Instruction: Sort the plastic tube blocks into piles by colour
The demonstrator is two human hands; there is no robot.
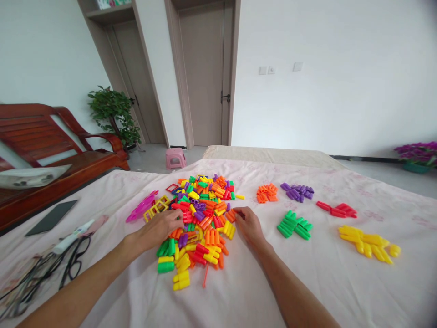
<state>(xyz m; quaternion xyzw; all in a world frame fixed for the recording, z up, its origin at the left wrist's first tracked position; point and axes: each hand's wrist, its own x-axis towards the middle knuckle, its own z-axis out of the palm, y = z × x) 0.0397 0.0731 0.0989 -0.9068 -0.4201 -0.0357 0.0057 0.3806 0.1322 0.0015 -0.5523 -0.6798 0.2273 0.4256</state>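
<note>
A heap of bullet-shaped plastic building blocks (pixel 205 214) in red, orange, yellow, green and purple lies in the middle of the cloth. My left hand (pixel 166 228) rests at the heap's left side beside red blocks (pixel 182 210). Its fingers are curled together, and what they hold, if anything, is hidden. At the right edge, my right hand (pixel 249 225) has its fingers closed around an orange block (pixel 231 215). Sorted by colour, small groups lie to the right: orange (pixel 267 193), purple (pixel 297 192), green (pixel 294 225), red (pixel 337 209) and yellow (pixel 368 243) blocks.
Pink (pixel 142 207) and yellow (pixel 156 208) plastic parts border the heap's left. Glasses (pixel 77 259), a white device (pixel 73 237) and a dark flat tablet-like object (pixel 52 217) lie on the left of the cloth (pixel 239 291). Beyond stand a wooden bench (pixel 61 136) and pink stool (pixel 175 157).
</note>
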